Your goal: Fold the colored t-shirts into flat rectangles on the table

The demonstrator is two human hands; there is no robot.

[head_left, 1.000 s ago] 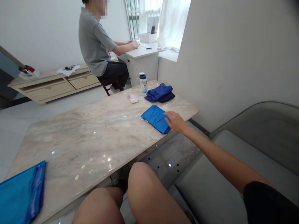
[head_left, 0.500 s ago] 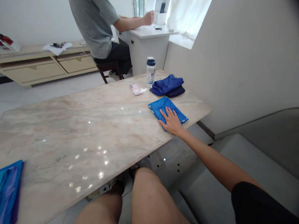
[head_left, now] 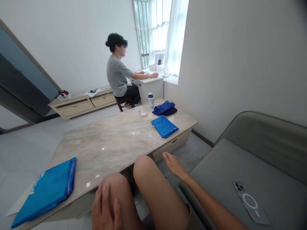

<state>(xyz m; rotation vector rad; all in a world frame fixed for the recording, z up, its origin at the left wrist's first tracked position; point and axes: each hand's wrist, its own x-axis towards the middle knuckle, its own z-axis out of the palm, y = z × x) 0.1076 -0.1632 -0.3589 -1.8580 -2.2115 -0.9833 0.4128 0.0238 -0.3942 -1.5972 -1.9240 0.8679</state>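
White walls and a curtained window (head_left: 159,35) close off the far end of the room, where a seated person (head_left: 118,72) has both hands on a small white desk (head_left: 150,91), near a low drawer unit (head_left: 80,107). Closer in, a marble desk (head_left: 105,143) stretches away from the viewer. Toward its far end lie a folded blue cloth (head_left: 164,126), a navy bundle (head_left: 164,108) just behind it, an upright water bottle (head_left: 151,101), and a small pink packet (head_left: 143,112), too blurred to read. A larger blue cloth (head_left: 45,191) sits at the near left corner. The left hand (head_left: 105,204) rests on the left knee with its fingers spread, holding nothing. The right hand (head_left: 174,164) is empty, its fingers loosely extended, just beside the right knee and near the desk's front edge, well apart from the cloths. A phone (head_left: 249,203) lies on the gray sofa (head_left: 259,159) to the right.
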